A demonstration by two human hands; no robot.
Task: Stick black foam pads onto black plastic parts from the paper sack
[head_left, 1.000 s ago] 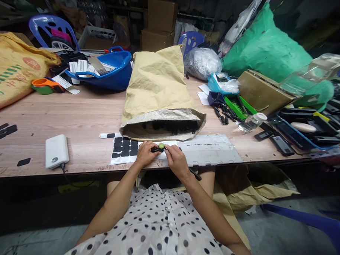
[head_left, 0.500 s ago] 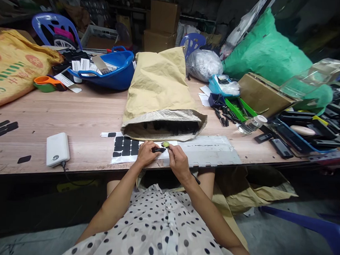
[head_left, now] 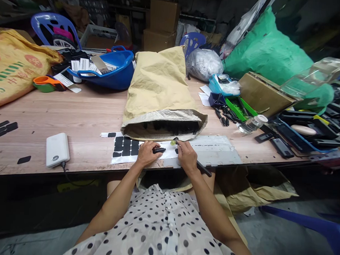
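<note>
My left hand (head_left: pixel 148 153) rests on the sheet of black stickers (head_left: pixel 126 146) at the table's front edge. Its fingers are closed on a small, long black part (head_left: pixel 158 150), pointing right. To its right, my right hand (head_left: pixel 187 157) is closed around a tool with a black handle (head_left: pixel 204 169), which sticks out behind the palm. By its fingertips shows a small yellow-green round piece (head_left: pixel 173 142); I cannot make out whether it belongs to the tool. Just beyond both hands, the open mouth of a tan sack (head_left: pixel 160 86) shows dark pieces inside.
Beneath my right hand lies a grey flat board (head_left: pixel 219 149). A white power bank (head_left: pixel 57 149) with a cable is at left, and a blue basin (head_left: pixel 116 71) holds cards behind. At right stand a clear bottle (head_left: pixel 252 124), a green tray (head_left: pixel 239 109) and several black devices.
My right hand has shifted to the right, away from the left hand, and the yellow-green piece has moved with it. More of the black handle shows. My left hand has barely moved.
</note>
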